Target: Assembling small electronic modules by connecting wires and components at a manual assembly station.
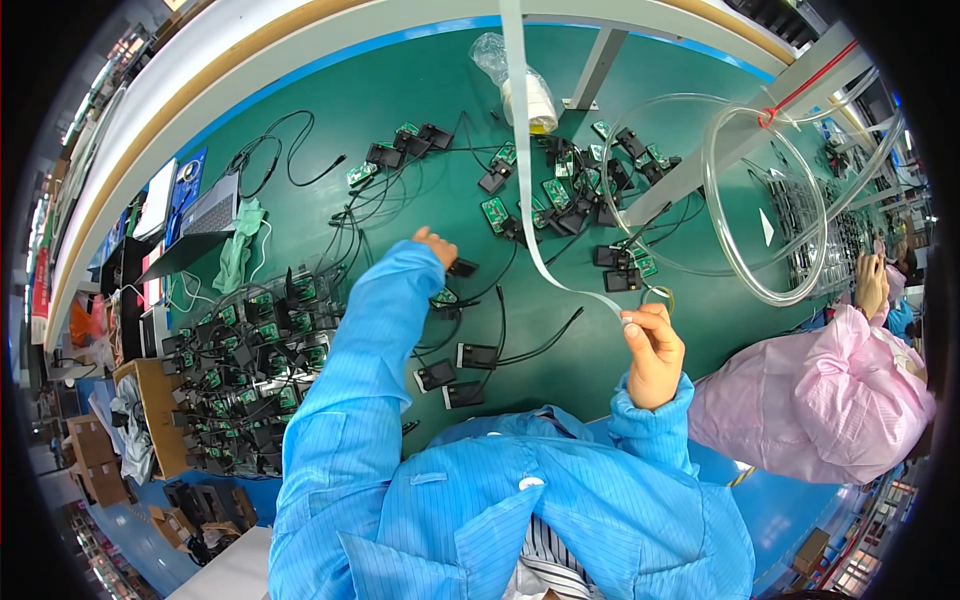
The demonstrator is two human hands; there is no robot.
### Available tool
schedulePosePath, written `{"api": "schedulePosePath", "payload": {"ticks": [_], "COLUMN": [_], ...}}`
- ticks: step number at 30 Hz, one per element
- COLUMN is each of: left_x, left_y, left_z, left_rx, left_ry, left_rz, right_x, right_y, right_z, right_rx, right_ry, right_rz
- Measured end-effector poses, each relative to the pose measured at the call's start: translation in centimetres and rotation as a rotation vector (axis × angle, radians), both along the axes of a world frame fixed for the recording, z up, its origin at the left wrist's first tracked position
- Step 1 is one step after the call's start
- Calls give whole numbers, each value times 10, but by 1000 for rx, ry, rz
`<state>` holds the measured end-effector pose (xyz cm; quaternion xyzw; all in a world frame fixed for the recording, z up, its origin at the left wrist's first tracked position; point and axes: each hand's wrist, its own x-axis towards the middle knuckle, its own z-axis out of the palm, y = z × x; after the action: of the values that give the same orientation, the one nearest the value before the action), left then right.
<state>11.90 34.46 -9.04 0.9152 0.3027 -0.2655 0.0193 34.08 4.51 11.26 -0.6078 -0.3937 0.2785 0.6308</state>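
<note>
A long narrow white strip (524, 170) hangs down from the shelf frame, its lower end pinched between the thumb and forefinger of my right hand (655, 360). My left hand (436, 248) reaches out over the mat with curled fingers around a small black plastic box (462, 267); the sleeve hides part of the grip. Just below it lies a green circuit board (444, 297) with a black cable. Nearer me are several black boxes (476, 355) with cables. Beyond my right hand sit two more black boxes (617, 268) with a green board.
Wired boards are stacked in a rack (255, 350) at the left, beside a laptop (210, 212). More boards (560, 192) lie on the green mat (400, 215). Clear tubing (715, 200) loops around a metal post at the right. A co-worker in pink (810, 395) sits there.
</note>
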Motion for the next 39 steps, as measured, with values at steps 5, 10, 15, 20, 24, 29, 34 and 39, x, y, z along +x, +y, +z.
{"api": "schedulePosePath", "payload": {"ticks": [5,10,15,20,24,29,34,39], "left_x": [-64,-116,-103,-85,-63,-48,-54,-70], "left_y": [29,4,-91,-180,-219,-244,-258,-283], "left_z": [34,74,157,191,196,201,174,187], "left_rx": [91,-183,-1338,-1830,-1919,-1966,-2259,-1068], "left_ry": [-239,-1129,-1868,-2113,-2299,-2145,-1619,-1559], "left_rz": [380,575,477,563,417,915,1221,959], "right_x": [1,-9,-12,-51,-81,-107,-93,-82], "right_y": [-2,3,5,20,12,-4,-11,-14], "right_z": [-5,-5,5,6,40,53,55,65], "right_rx": [20,98,109,105,238,282,-136,-83], "right_ry": [35,150,405,420,59,-361,-383,-257], "right_rz": [43,8,54,424,502,512,465,544]}}
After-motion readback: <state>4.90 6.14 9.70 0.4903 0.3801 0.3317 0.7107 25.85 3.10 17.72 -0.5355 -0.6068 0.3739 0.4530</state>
